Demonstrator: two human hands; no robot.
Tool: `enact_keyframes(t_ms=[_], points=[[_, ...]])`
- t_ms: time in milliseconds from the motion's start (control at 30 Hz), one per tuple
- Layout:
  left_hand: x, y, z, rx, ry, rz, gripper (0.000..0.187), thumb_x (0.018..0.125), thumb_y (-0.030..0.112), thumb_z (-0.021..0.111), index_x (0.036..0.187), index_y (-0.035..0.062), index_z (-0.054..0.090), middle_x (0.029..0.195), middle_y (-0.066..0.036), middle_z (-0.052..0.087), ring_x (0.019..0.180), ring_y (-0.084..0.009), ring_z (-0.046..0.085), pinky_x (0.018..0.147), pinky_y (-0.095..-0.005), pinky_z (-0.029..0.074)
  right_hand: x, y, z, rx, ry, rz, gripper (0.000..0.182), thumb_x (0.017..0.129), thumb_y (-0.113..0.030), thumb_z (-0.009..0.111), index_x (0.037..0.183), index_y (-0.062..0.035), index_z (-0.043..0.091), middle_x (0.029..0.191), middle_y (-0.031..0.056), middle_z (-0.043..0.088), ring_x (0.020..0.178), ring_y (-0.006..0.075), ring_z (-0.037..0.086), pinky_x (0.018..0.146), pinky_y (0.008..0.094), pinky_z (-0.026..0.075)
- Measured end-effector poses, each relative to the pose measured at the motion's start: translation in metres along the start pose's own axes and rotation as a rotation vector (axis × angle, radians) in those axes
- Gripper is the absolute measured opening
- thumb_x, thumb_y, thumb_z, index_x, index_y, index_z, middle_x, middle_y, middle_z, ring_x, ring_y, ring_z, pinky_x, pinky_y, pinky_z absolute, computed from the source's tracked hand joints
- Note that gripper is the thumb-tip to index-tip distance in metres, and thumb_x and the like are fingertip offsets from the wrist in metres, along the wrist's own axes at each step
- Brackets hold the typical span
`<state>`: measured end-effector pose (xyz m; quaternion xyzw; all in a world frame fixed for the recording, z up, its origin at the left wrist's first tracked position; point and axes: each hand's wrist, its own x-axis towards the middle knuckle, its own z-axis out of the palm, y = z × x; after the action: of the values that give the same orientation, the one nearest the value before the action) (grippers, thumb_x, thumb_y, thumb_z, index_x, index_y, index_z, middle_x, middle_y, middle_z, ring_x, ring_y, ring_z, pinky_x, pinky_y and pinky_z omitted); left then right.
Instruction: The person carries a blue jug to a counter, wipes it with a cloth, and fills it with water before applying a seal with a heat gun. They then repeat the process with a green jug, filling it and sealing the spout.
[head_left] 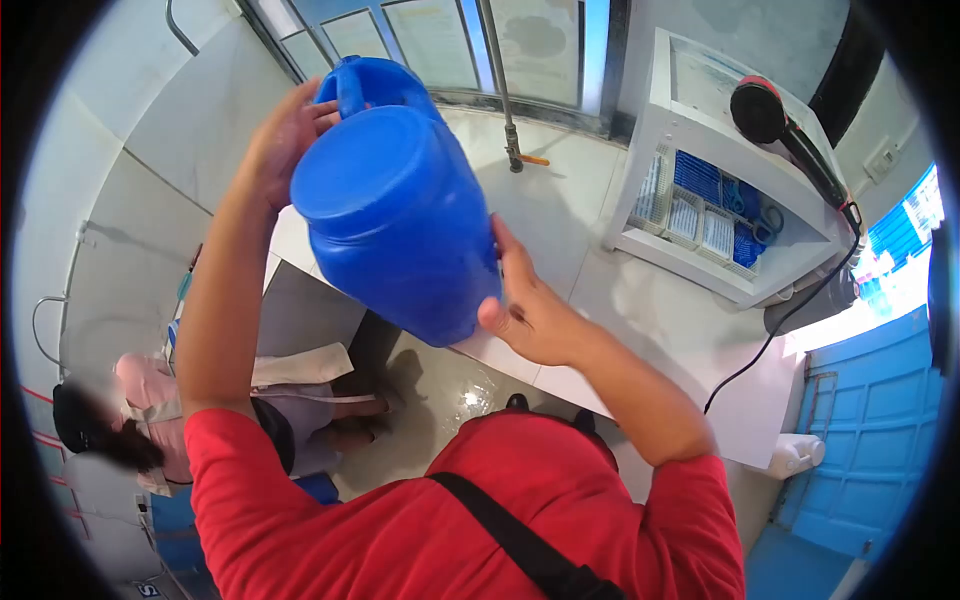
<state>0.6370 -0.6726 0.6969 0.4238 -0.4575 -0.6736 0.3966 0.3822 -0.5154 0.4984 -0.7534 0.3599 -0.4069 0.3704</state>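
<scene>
A large blue plastic jug point(410, 260) with a round lid is held tilted in front of me, above the white counter. My left hand point(285, 145) is at its handle point(350, 88), with the fingers closed around that area. Against the jug's lower right side presses my right hand point(535, 310), its thumb on the near side and its fingers partly hidden behind. Whether the jug holds anything does not show.
A white shelf unit point(690, 250) on the white counter point(640, 340) holds baskets of blue packets and scissors. A hair dryer point(765, 115) lies on top, its cord hanging down. A pipe with an orange-handled tap point(535, 160) stands behind. Another person point(160, 400) is at lower left.
</scene>
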Motion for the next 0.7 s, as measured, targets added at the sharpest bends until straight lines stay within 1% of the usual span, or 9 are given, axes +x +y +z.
enact_keyframes(t_ms=[67, 133, 200, 300, 400, 467, 533, 633, 700], points=[[-0.005, -0.001, 0.001, 0.057, -0.017, 0.026, 0.033, 0.101, 0.024, 0.061, 0.124, 0.0006, 0.06, 0.108, -0.014, 0.07, 0.094, -0.0219, 0.069, 0.084, -0.0332, 0.056, 0.012, 0.023, 0.029, 0.361, 0.327, -0.069, 0.093, 0.1, -0.066, 0.042, 0.16, -0.0022, 0.01, 0.164, 0.0193, 0.02, 0.149, 0.0348, 0.029, 0.122, 0.0415, 0.025], [-0.021, -0.002, 0.015, 0.117, -0.043, 0.038, 0.034, 0.101, 0.025, 0.061, 0.125, 0.002, 0.057, 0.112, -0.015, 0.069, 0.098, -0.0225, 0.069, 0.088, -0.0344, 0.055, 0.017, 0.03, 0.009, 0.458, 0.277, 0.022, 0.092, 0.1, -0.068, 0.037, 0.16, -0.0032, 0.012, 0.164, 0.0184, 0.021, 0.15, 0.0336, 0.027, 0.123, 0.0424, 0.02], [-0.058, -0.007, 0.05, 0.119, -0.217, 0.314, 0.034, 0.103, 0.016, 0.057, 0.133, 0.0017, 0.05, 0.125, -0.012, 0.063, 0.12, -0.0276, 0.062, 0.104, -0.0401, 0.051, 0.016, 0.042, -0.018, 0.556, 0.22, 0.121, 0.091, 0.1, -0.07, 0.032, 0.161, -0.0042, 0.013, 0.164, 0.0175, 0.021, 0.15, 0.0323, 0.025, 0.124, 0.0432, 0.016], [-0.071, -0.049, 0.093, 0.088, -0.148, 0.603, 0.036, 0.097, 0.009, 0.065, 0.127, 0.0035, 0.047, 0.122, -0.014, 0.064, 0.115, -0.0231, 0.063, 0.101, -0.0401, 0.049, 0.006, 0.059, -0.058, 0.367, 0.266, 0.334, 0.091, 0.099, -0.074, 0.025, 0.156, -0.0043, 0.029, 0.155, 0.0191, 0.04, 0.146, 0.0306, 0.034, 0.123, 0.0453, 0.02], [-0.065, -0.118, 0.11, 0.249, -0.212, 0.74, 0.049, 0.092, -0.008, 0.064, 0.131, 0.0094, 0.041, 0.119, -0.008, 0.059, 0.123, -0.0283, 0.058, 0.109, -0.0444, 0.045, -0.015, 0.055, -0.098, 0.49, 0.449, 0.602, 0.09, 0.098, -0.077, 0.026, 0.148, -0.0039, 0.045, 0.137, 0.0171, 0.058, 0.134, 0.028, 0.05, 0.113, 0.045, 0.037], [-0.058, -0.165, 0.119, 0.499, -0.323, 0.94, 0.048, 0.089, -0.01, 0.067, 0.125, 0.0088, 0.043, 0.117, -0.009, 0.059, 0.118, -0.0274, 0.061, 0.107, -0.0443, 0.046, -0.035, 0.043, -0.118, 0.568, 0.222, 0.873, 0.087, 0.098, -0.077, 0.028, 0.138, -0.0045, 0.055, 0.126, 0.0134, 0.065, 0.116, 0.024, 0.061, 0.096, 0.0413, 0.049], [-0.061, -0.182, 0.135, 0.729, -0.406, 1.102, 0.049, 0.085, -0.007, 0.072, 0.124, 0.0074, 0.046, 0.113, -0.01, 0.063, 0.112, -0.0294, 0.065, 0.107, -0.0437, 0.047, -0.044, 0.028, -0.126, 0.499, 0.175, 0.888, 0.087, 0.097, -0.077, 0.029, 0.135, -0.0038, 0.056, 0.124, 0.0133, 0.066, 0.112, 0.0237, 0.063, 0.092, 0.0401, 0.051], [-0.065, -0.201, 0.154, 0.708, -0.413, 1.064, 0.045, 0.083, -0.006, 0.074, 0.12, 0.0071, 0.05, 0.11, -0.01, 0.065, 0.108, -0.0284, 0.066, 0.104, -0.0428, 0.048, -0.055, 0.02, -0.111, 0.389, 0.323, 0.759, 0.069, 0.102, -0.064, 0.042, 0.124, -0.0015, 0.062, 0.114, 0.0112, 0.068, 0.104, 0.0211, 0.064, 0.088, 0.0357, 0.052], [-0.067, -0.203, 0.161, 0.809, -0.355, 0.951, 0.04, 0.082, -0.005, 0.075, 0.115, 0.0073, 0.055, 0.108, -0.009, 0.066, 0.106, -0.0264, 0.066, 0.103, -0.0419, 0.049, -0.062, 0.005, -0.11, 0.249, 0.354, 0.103, 0.047, 0.104, -0.045, 0.055, 0.124, -0.0025, 0.062, 0.111, 0.0087, 0.067, 0.105, 0.0196, 0.064, 0.09, 0.0333, 0.051]])
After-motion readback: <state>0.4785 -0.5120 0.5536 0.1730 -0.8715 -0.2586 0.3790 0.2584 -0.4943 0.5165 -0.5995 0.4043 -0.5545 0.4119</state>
